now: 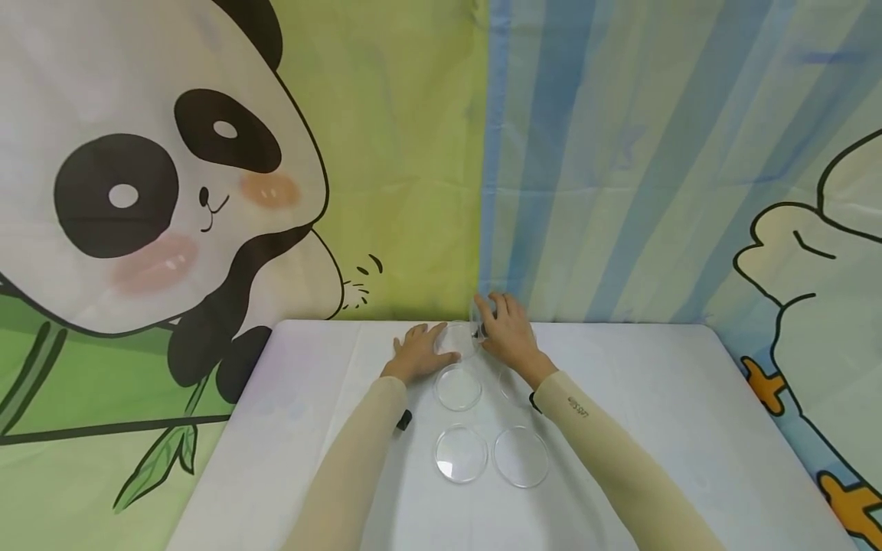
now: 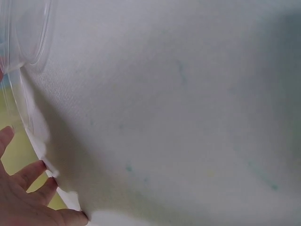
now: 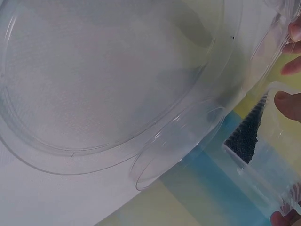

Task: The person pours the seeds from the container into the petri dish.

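Note:
My right hand (image 1: 511, 337) grips a clear plastic container (image 3: 261, 172) at the table's back edge, thumb and fingers on opposite sides. Inside it, small black grains (image 3: 247, 136) lie slanted against one side, and the container is tilted. My left hand (image 1: 417, 352) has its fingers spread beside a clear round dish (image 1: 455, 342) at the back, with thumb and forefinger at its rim. In the left wrist view, the left fingers (image 2: 30, 174) are fairly straight along the table edge. Another clear dish (image 1: 458, 387) sits just in front of the left thumb.
Two more clear dishes, a left one (image 1: 461, 454) and a right one (image 1: 521, 457), lie nearer the front. Another dish (image 1: 508, 386) is partly covered by the right wrist. A printed cloth (image 1: 413, 191) hangs behind the white table (image 1: 620, 367).

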The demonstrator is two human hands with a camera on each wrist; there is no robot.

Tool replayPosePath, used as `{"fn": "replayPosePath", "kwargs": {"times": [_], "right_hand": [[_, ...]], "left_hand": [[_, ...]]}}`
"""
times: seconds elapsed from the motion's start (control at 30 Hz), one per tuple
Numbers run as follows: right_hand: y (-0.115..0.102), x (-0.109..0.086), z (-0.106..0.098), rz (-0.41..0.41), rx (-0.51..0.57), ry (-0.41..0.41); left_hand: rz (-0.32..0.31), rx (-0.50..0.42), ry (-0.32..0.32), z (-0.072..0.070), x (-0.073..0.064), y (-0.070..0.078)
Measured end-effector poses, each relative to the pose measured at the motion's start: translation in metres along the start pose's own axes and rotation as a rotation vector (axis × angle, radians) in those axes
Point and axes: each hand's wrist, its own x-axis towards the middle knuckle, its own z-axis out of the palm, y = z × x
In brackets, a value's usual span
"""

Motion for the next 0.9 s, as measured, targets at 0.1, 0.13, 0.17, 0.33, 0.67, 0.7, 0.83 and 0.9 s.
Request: {"fn": "replayPosePath", "kwargs": {"times": [0.1,0.13,0.17,0.33,0.67,0.7,0.83,0.9], "right_hand": [[-0.0012,-0.0005,0.0011,-0.002,-0.005,0.0],[-0.0016,-0.0006,0.0011,-0.002,-0.005,-0.001],[-0.0018,-0.0007,0.0013,-0.002,-0.005,-0.002],[-0.0025,-0.0011,0.0012,-0.006,-0.004,0.001],[-0.0064,0.0005,-0.0024,-0.008,-0.021,-0.028],[-0.0068,0.0006,-0.0028,-0.008,-0.022,-0.032],[-0.0075,0.0006,-0.0048,-0.009,-0.022,-0.05],[-0.0071,0.0008,-0.0048,-0.008,-0.022,-0.052]], "left_hand": [[-0.009,0.007,-0.004,-0.0004,-0.0017,0.0006],[-0.01,0.009,-0.005,-0.0004,-0.002,0.0007],[-0.011,0.016,-0.006,-0.0002,-0.0021,0.0008],[-0.009,0.018,0.002,0.0,-0.0032,0.0019],[-0.015,0.017,0.009,0.0014,-0.0029,0.0008],[-0.016,0.016,0.009,0.0018,-0.0028,0.0004],[-0.011,0.018,0.004,0.0031,-0.0021,-0.0006],[-0.005,0.025,0.003,0.0033,-0.0011,-0.0013]]}}
